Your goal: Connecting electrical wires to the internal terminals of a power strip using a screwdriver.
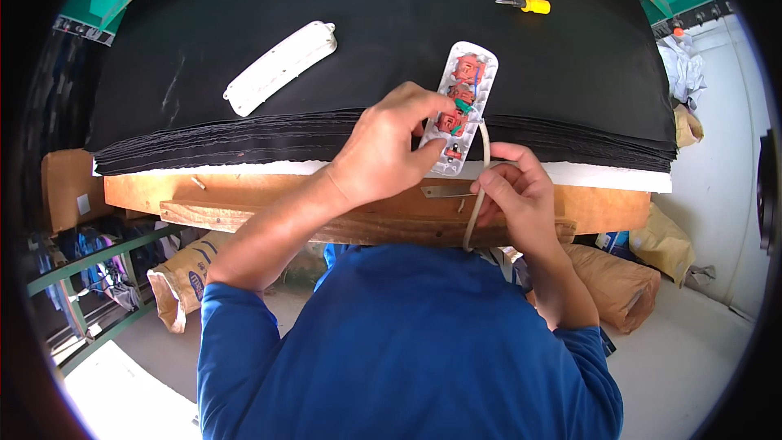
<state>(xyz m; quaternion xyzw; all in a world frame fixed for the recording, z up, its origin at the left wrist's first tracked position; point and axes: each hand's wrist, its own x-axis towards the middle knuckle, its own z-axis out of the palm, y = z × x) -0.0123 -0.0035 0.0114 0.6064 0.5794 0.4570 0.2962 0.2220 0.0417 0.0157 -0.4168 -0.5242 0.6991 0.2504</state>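
An opened power strip lies face down over the near edge of the black sheets, its red socket inserts and blue and green wires exposed. My left hand grips its left side, thumb near the lower end and fingers by the green wire. A white cable leaves the strip's right side and hangs down past the table edge. My right hand is closed on this cable below the strip. A flat grey metal piece with a hole shows beside the right fingers; whether they touch it, I cannot tell.
The strip's long white cover lies at the left on the stacked black sheets. A screwdriver with a yellow handle lies at the far right. A wooden edge runs along the front. Brown paper sacks stand below.
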